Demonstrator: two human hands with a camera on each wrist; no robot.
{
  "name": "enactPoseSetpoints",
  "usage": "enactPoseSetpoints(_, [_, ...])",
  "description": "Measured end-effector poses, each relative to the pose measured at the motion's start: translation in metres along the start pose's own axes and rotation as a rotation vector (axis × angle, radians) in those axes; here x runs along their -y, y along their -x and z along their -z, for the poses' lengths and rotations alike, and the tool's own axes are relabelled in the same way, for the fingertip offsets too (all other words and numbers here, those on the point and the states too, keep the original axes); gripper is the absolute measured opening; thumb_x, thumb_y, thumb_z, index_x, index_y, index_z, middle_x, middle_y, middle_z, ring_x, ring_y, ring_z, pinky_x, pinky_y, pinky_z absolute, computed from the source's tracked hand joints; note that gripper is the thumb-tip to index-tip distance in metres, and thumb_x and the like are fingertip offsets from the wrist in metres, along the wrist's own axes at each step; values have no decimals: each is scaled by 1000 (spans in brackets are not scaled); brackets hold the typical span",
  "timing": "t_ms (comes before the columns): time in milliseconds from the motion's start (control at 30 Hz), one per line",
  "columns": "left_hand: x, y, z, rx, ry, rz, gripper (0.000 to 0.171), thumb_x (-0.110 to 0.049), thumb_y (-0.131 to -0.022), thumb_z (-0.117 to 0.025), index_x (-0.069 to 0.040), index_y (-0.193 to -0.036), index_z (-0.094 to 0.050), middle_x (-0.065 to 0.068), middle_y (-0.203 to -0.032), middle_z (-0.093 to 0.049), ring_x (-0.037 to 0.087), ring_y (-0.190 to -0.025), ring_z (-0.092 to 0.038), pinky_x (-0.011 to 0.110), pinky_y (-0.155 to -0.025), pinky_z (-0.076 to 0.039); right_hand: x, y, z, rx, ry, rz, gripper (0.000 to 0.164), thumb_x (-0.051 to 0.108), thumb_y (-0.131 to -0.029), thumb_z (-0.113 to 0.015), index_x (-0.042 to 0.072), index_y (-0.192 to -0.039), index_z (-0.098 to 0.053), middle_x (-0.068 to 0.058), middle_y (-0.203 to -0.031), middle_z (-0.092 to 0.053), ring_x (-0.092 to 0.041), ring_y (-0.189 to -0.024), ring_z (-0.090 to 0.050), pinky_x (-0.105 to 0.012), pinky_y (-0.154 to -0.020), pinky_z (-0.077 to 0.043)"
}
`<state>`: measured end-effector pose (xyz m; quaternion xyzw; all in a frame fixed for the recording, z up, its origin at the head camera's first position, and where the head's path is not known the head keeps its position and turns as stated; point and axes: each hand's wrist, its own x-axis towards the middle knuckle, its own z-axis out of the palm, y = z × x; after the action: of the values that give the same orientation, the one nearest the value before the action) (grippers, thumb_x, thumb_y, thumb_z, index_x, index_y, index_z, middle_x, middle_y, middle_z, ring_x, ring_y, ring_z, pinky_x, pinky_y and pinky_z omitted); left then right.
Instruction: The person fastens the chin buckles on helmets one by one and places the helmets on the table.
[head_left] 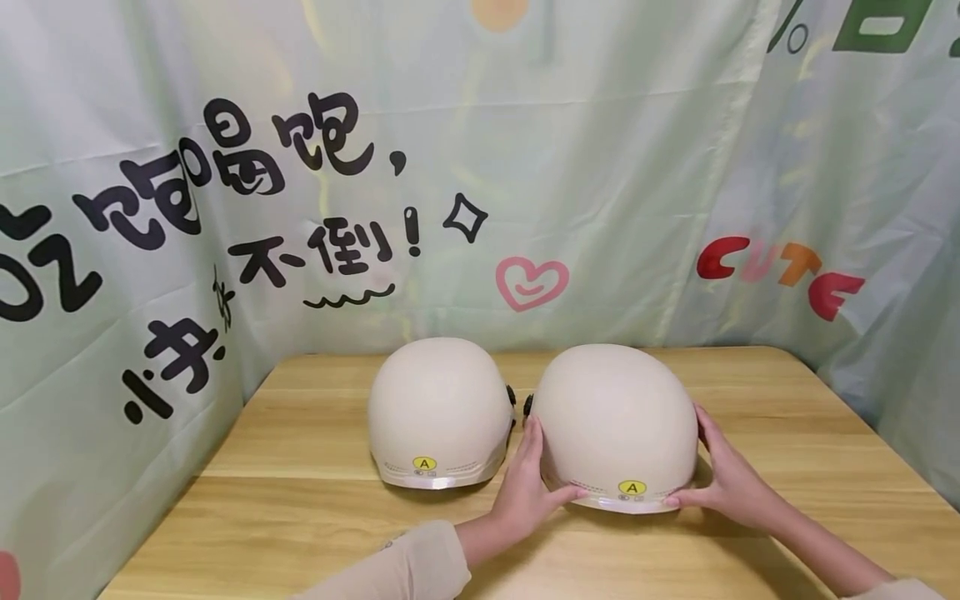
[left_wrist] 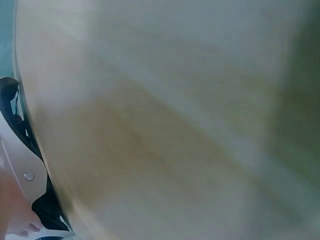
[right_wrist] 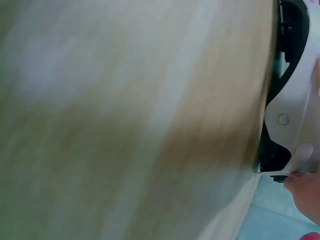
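Two cream half-shell helmets stand side by side on the wooden table, each with a yellow round "A" sticker at its front. My left hand (head_left: 519, 490) grips the right-hand helmet (head_left: 611, 417) by its left side, thumb at the front brim. On the opposite side my right hand (head_left: 731, 479) holds the same helmet, its thumb also on the brim. The other helmet (head_left: 438, 408) stands just to the left. In the left wrist view the gripped helmet's side (left_wrist: 27, 160) shows a rivet and dark lining; the right wrist view shows its other side (right_wrist: 295, 100).
A light wood table (head_left: 300, 467) extends around both helmets. Behind it hangs a pale green curtain (head_left: 615, 200) printed with black characters, a pink heart and the word CUTE. Black knobs show on the facing sides of the helmets.
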<state>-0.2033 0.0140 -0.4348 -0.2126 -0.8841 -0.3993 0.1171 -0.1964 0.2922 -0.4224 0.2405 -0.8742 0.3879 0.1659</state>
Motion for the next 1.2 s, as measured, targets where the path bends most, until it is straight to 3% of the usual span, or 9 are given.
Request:
enactPoseSetpoints(367, [0, -8, -4, 19, 23, 23, 107, -36, -69, -79, 6, -145, -18, 27, -150, -18, 37, -137, -26, 47, -107, -30, -4, -6, 7, 40, 6, -40, 127, 12, -56, -87, 6, -149, -1, -36, -143, -21, 24, -121, -12, 7, -93, -13])
enactPoseSetpoints(633, [-4, -14, -5, 60, 18, 49, 106, -36, -71, -78, 6, -145, -14, 27, -151, -15, 37, -138, -24, 46, -108, -29, -4, -10, 11, 58, 6, -44, 126, 12, -58, -87, 2, -148, 0, -39, -140, -21, 25, -118, -13, 7, -91, -15])
enactPoseSetpoints(900, [-8, -15, -8, 95, 28, 80, 106, -34, -72, -78, 7, -145, -14, 27, -150, -16, 38, -137, -26, 46, -109, -29, -11, -7, 11, 60, -27, -38, 123, 1, -58, -84, -5, -146, 1, -42, -138, -19, 29, -114, -13, 7, -91, -16])
enactPoseSetpoints(1200, [-9, -17, -7, 88, 22, 84, 106, -33, -71, -79, 7, -145, -14, 27, -150, -15, 39, -137, -26, 46, -108, -30, -12, -12, 13, 72, -25, -33, 122, 2, -58, -84, -6, -145, 0, -42, -138, -20, 29, -113, -13, 7, -91, -16])
